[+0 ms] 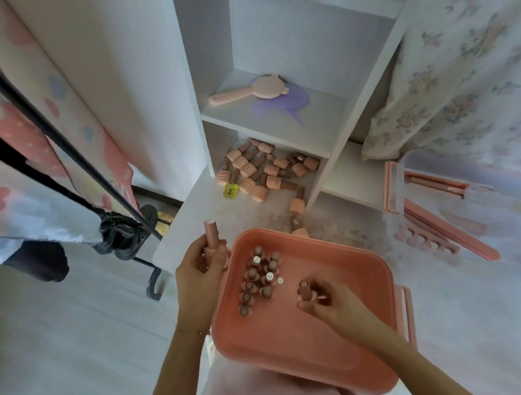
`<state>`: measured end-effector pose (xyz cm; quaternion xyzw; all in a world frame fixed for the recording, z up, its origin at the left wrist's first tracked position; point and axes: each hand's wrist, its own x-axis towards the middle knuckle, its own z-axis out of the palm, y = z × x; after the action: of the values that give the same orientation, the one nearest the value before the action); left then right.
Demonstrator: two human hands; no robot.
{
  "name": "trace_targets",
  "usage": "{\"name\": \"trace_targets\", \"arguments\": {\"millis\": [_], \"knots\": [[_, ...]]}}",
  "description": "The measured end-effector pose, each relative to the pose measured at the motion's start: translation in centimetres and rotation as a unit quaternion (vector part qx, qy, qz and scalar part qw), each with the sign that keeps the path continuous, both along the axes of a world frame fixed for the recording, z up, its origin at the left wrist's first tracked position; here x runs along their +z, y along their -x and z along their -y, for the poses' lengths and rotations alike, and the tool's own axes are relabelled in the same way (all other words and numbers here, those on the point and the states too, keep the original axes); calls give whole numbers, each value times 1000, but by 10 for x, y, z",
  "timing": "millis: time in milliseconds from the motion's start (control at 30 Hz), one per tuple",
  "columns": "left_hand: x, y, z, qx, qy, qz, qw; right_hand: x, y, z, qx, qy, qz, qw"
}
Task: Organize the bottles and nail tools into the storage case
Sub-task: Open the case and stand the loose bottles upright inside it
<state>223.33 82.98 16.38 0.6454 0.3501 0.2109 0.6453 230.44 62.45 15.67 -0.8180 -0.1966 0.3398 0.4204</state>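
Observation:
A pink storage case [343, 337] sits in front of me with several brown-capped bottles [258, 279] standing upright in its far-left corner. My left hand [201, 274] grips a pink bottle [211, 232] upright, just outside the case's left rim. My right hand [326, 299] is over the middle of the case, fingers closed on another bottle [305, 288]. A pile of loose pink bottles [261, 170] and one yellow bottle [230, 191] lie on the low shelf floor beyond. Pink nail files and toe separators [428, 240] lie at the right.
A white shelf unit [322, 129] stands ahead, holding a pink hand mirror [245, 92]. A clear pink-edged lid [394, 188] leans at the right. A black rack with hanging cloth [72, 163] fills the left. Floral fabric [462, 69] hangs at the right.

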Motion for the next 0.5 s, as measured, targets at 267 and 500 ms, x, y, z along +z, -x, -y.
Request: {"name": "trace_targets", "arguments": {"millis": [267,500], "knots": [[-17,24,17,91,-47,-18,995,-60,20,-12,37,51,88,994],[-31,38,28,136,-83,-57,986,-77,25,-13,82,85,98,988]]}}
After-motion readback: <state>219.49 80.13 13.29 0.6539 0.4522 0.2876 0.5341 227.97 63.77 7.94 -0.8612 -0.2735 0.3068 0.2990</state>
